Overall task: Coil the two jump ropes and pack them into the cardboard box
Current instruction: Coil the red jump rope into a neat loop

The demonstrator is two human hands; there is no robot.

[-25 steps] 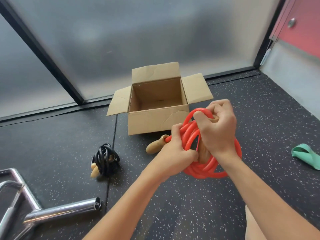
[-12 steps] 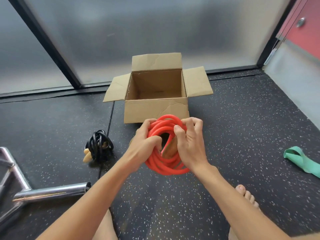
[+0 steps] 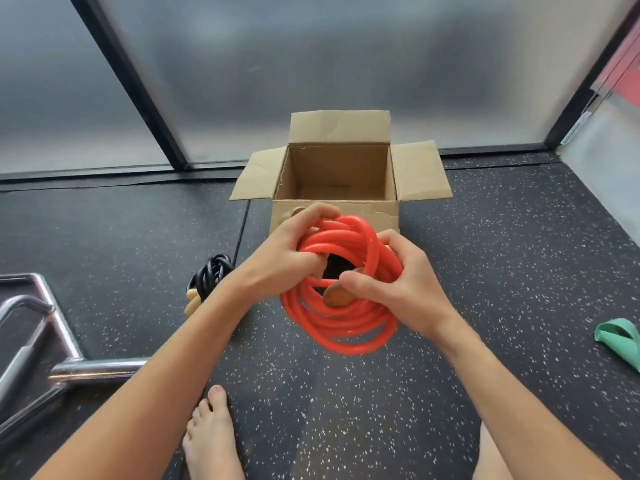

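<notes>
The left hand (image 3: 280, 261) grips the upper left loops of the coiled red jump rope (image 3: 343, 327). The right hand (image 3: 398, 292) holds its right side, thumb on a wooden handle (image 3: 334, 297). From the coil, the open cardboard box (image 3: 381, 213) stands at 12 o'clock. The coiled black jump rope (image 3: 211, 275) lies at 9 o'clock and a green band (image 3: 620, 337) at 3 o'clock. A tan shape above the left fingers may be the other handle.

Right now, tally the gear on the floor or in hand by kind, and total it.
Ropes: 2 (red rope, black rope)
Box: 1
Band: 1
Chrome bar: 1
Total: 5
</notes>
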